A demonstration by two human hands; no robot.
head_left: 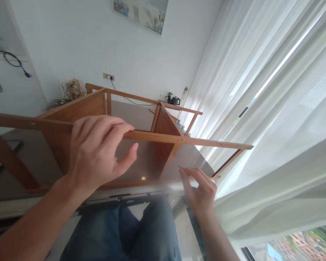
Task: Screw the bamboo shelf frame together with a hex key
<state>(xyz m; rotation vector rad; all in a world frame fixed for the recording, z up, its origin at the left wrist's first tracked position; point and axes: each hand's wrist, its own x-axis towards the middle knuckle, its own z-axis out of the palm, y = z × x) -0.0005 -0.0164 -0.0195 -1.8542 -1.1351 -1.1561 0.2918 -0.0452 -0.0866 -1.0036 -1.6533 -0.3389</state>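
Note:
A brown wooden frame [152, 136] with panels set between its rails lies on the table in front of me. My left hand [95, 148] is curled over its near upper rail, the thumb hanging apart on my side. Right of it and lower, my right hand [199, 185] pinches a small thin dark metal piece [179, 166] between thumb and forefinger; its kind is too small to make out. That tip points toward the rail but stays apart from it. Closest to it on the rail is a screw head [183, 140], above the right fingers.
A dried straw bundle [74, 89] sits behind the frame at left. A dark kettle [175, 100] stands at the back near the white curtains [250, 72]. A cable runs from the wall socket [108, 76]. At left lies a dark flat device [5, 159].

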